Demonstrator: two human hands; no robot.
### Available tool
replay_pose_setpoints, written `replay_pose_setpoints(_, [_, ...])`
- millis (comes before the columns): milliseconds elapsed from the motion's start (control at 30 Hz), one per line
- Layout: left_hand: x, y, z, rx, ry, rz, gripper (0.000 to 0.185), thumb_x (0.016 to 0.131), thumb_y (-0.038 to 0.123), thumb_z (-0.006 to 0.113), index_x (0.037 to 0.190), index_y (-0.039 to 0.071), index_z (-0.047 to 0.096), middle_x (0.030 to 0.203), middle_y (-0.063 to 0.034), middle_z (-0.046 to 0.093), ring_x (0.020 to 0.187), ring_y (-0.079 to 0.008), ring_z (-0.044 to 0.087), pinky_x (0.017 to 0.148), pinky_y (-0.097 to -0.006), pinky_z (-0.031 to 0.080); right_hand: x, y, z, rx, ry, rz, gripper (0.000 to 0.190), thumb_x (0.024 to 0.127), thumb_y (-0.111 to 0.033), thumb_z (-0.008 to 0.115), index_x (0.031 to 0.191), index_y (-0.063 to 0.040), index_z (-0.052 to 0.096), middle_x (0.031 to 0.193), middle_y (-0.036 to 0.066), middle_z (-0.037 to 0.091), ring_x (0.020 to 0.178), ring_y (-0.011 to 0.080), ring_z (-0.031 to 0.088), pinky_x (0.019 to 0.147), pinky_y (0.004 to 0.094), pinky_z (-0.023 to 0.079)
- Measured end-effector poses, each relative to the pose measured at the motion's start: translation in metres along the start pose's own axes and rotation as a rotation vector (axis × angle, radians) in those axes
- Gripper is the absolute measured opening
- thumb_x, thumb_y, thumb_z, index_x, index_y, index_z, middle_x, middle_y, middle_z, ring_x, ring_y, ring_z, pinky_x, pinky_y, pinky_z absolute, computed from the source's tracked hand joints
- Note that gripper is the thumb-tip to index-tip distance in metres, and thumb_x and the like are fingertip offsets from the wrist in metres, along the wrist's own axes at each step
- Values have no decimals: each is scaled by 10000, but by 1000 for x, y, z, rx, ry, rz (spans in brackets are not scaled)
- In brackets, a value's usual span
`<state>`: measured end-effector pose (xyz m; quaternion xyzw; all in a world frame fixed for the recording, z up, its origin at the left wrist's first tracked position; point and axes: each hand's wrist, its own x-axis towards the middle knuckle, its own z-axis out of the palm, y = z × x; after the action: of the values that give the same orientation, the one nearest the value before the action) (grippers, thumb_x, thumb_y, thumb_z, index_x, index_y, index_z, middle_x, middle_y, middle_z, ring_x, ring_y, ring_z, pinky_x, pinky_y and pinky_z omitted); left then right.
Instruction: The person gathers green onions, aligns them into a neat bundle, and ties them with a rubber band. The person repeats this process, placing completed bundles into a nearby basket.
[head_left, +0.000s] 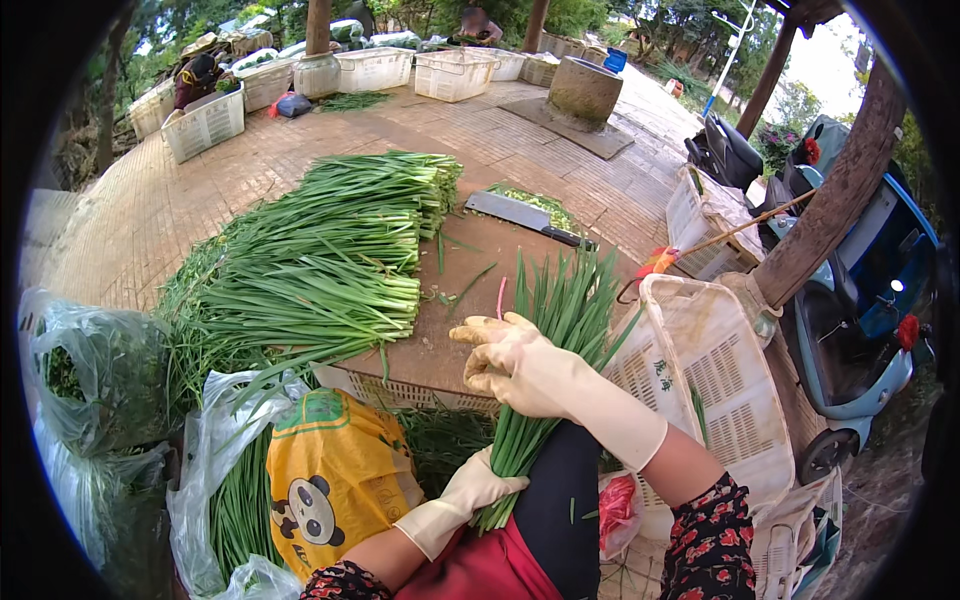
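A bunch of long green leaves, apparently garlic chives (562, 304), slants across my lap with its tips over the table edge. My left hand (484, 484), in a cream rubber glove, is closed around its lower end. Higher up, my gloved right hand (514, 367) lies over the bunch with fingers partly curled. A thin pink strip (501, 298) sticks up at its fingers; whether they pinch it is hidden. Trimmed bunches of the same greens (322, 255) are heaped on the brown tabletop (480, 281). Beyond lies a cleaver (514, 210) with a black handle, beside chopped stem ends (536, 202).
A yellow panda-print cover (337, 472) and plastic bags of greens (240, 495) are at my left. White plastic crates (720, 375) stand on the right, near a wooden post (832, 180) and a blue scooter (847, 360). Other people (199, 79) sit among crates at the back.
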<state>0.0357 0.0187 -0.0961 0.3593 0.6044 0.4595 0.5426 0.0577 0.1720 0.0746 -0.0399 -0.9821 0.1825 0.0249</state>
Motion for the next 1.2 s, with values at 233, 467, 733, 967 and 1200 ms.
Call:
replay_pose_setpoints(233, [-11, 17, -3, -90, 37, 3, 361, 695, 142, 760, 1017, 41, 633, 887, -36, 670, 820, -145, 614, 779, -300, 497, -7, 55, -22, -397, 569, 335, 220, 811, -265, 671, 985, -130, 690, 1360, 137, 504, 1360, 335, 327, 1124, 509, 186])
replay_pose_setpoints(467, [-2, 4, 1, -40, 15, 30, 356, 695, 123, 761, 1017, 41, 633, 892, -27, 671, 818, -138, 616, 773, -292, 499, -15, 89, -32, -274, 429, 681, 292, 839, -310, 657, 1075, -139, 669, 1431, 128, 434, 1403, 314, 250, 1137, 529, 139])
replay_pose_setpoints(733, [6, -13, 1, 36, 12, 120, 323, 697, 116, 758, 981, 42, 624, 875, -21, 670, 797, -133, 615, 746, -297, 498, -5, 94, -29, -137, 362, 802, 403, 772, -348, 709, 1084, -95, 688, 1411, 126, 458, 1338, 302, 373, 1109, 453, 272])
replay_pose_setpoints(967, [4, -7, 3, -29, 7, 110, 312, 696, 107, 757, 970, 38, 622, 866, -21, 668, 787, -128, 613, 741, -291, 497, -6, 105, -20, -44, 469, 799, 356, 763, -312, 721, 1033, -81, 704, 1317, 134, 550, 1216, 294, 516, 1032, 354, 393])
replay_pose_setpoints(1200, [5, -10, 4, -75, -1, 84, 303, 699, 76, 750, 974, 40, 628, 866, -11, 664, 793, -128, 610, 741, -286, 497, 2, 111, -16, 4, 550, 771, 276, 788, -239, 708, 974, -34, 705, 1303, 132, 561, 1181, 295, 543, 1006, 347, 417])
